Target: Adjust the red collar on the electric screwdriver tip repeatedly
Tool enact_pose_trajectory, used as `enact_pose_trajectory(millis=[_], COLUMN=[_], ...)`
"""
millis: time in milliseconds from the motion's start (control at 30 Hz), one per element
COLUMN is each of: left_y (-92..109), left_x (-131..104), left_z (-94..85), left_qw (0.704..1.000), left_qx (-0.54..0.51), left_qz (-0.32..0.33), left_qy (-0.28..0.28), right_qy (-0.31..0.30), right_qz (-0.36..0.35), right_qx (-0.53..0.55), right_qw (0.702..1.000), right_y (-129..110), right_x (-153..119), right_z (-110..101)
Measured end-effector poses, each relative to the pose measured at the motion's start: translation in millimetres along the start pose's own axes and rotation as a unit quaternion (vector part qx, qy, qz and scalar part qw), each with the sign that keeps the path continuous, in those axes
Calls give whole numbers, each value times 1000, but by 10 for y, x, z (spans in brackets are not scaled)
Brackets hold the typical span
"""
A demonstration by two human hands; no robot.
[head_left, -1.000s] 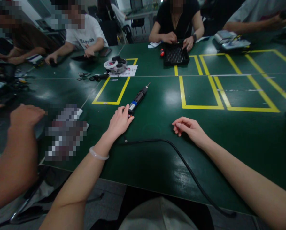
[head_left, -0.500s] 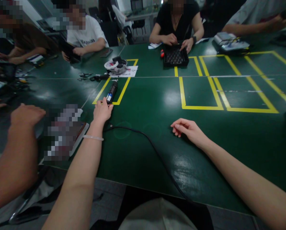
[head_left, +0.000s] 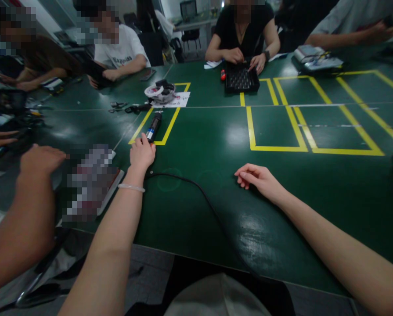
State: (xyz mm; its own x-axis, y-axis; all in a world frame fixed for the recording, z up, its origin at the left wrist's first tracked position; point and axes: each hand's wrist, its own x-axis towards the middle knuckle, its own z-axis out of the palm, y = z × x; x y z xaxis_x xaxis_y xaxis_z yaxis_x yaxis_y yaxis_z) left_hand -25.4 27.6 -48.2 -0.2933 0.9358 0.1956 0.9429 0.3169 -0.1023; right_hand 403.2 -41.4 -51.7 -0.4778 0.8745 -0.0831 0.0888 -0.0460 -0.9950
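My left hand (head_left: 142,151) reaches forward over the green table (head_left: 196,131) and has its fingers closed round the near end of an electric screwdriver (head_left: 154,125), a slim black tool with a blue-and-white band. It lies inside a yellow tape outline, its tip pointing away from me. A black cable (head_left: 199,186) runs from beside my left wrist across the table to the front edge. My right hand (head_left: 255,177) rests on the tabletop, fingers curled in and holding nothing.
Beyond the screwdriver, a white roll and dark parts (head_left: 161,92) lie on a paper sheet. Across the table a person handles a black tray of small parts (head_left: 242,78). A co-worker's forearm (head_left: 36,193) and a blurred-out packet (head_left: 92,184) are at my left.
My left hand and the screwdriver stay in about the same place, as does my right hand. The view has shifted slightly, and the co-worker's arm at the left sits a little further right.
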Motion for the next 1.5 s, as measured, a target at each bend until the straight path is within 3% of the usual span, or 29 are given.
enact_pose_trajectory(millis=[500, 633, 833, 1067, 1300, 1500], left_y=[-37, 17, 196, 455, 803, 1203], left_x=[7, -47, -173, -519, -999, -1363], left_z=[-11, -58, -183, -281, -503, -654], left_qw=[1000, 999, 999, 1000, 995, 978], left_qx=[-18, -30, -24, -7, -37, -51], left_qz=[-12, -16, -41, -2, 95, 202], left_qy=[-9, 22, 18, 14, -21, -21], right_qy=[1, 0, 0, -1, 13, 42], right_qz=[6, 7, 7, 7, -10, -115], right_qx=[-10, -7, -7, -12, -25, -183], right_qw=[1000, 1000, 1000, 1000, 1000, 976], right_y=[-19, -14, -12, -22, -7, -5], right_x=[5, 11, 11, 11, 14, -5], right_z=[8, 12, 15, 19, 22, 98])
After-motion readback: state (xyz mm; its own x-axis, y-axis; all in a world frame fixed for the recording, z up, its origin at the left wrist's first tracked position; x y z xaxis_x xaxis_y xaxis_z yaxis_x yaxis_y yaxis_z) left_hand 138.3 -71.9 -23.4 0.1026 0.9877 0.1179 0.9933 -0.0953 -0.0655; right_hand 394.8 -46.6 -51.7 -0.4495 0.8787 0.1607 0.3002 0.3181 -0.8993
